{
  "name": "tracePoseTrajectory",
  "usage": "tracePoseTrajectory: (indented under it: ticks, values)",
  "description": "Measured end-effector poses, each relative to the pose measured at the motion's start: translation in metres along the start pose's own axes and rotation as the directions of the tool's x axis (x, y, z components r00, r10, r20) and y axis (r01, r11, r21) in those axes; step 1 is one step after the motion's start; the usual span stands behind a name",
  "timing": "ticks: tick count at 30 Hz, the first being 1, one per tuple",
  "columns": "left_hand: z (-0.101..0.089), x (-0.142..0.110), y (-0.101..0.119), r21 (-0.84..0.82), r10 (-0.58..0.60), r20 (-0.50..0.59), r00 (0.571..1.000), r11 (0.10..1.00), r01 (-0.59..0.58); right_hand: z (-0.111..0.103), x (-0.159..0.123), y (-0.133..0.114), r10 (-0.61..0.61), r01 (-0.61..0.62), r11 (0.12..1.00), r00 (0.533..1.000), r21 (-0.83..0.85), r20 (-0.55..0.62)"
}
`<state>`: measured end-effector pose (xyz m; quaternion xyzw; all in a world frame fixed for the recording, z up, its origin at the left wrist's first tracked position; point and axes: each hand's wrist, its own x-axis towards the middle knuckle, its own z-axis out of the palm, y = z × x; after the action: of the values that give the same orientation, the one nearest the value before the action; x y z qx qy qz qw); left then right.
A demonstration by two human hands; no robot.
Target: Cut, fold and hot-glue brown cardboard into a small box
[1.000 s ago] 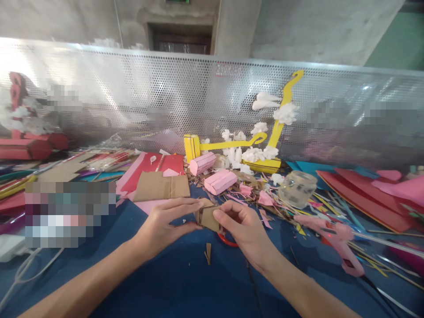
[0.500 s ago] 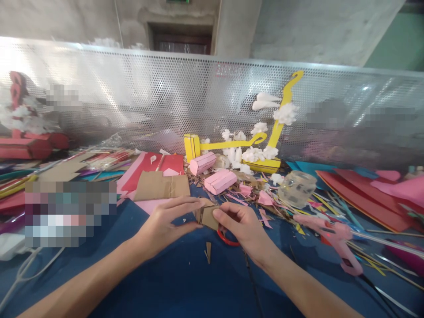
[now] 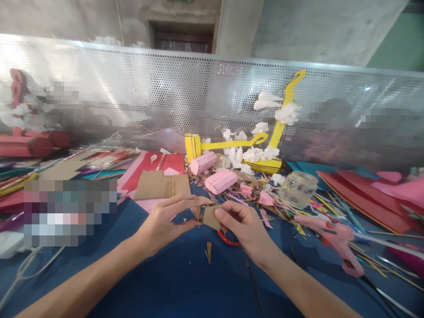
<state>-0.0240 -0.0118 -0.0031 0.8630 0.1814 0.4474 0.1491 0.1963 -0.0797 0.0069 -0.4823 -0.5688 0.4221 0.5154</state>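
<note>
Above the blue table (image 3: 185, 282), the left hand (image 3: 162, 223) and right hand (image 3: 243, 227) both pinch a small folded cardboard piece (image 3: 209, 215) between fingertips (held clear of the surface); pink blocks (image 3: 220, 181) and a glass jar (image 3: 297, 189) lie beyond.

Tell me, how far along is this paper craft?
Done, it seems: two pink paper blocks lie finished, and a yellow model with white tufts stands by the perforated metal screen. In hand: the left hand and right hand pinch a small folded cardboard piece, bare brown. Left, probably: covering it; red and pink sheets and a pink glue gun lie nearby.
</note>
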Motion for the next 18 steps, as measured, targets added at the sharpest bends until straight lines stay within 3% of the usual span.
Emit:
tracePoseTrajectory:
  ticks: [6, 12, 18]
  values:
    - [0.004, -0.003, -0.001, -0.023, 0.072, -0.017, 0.997, 0.997, -0.073, 0.004, 0.0, 0.008, 0.005, -0.005, 1.0, 1.0, 0.009, -0.008]
    - [0.005, -0.011, -0.003, -0.055, -0.06, -0.018, 0.998, 0.997, 0.059, 0.003, -0.001, 0.01, 0.017, -0.017, 1.0, 1.0, 0.008, -0.008]
    - [0.01, -0.016, -0.009, -0.144, -0.05, -0.039, 0.998, 0.989, 0.044, 0.004, -0.002, 0.007, 0.013, -0.013, 1.0, 1.0, 0.016, 0.008]
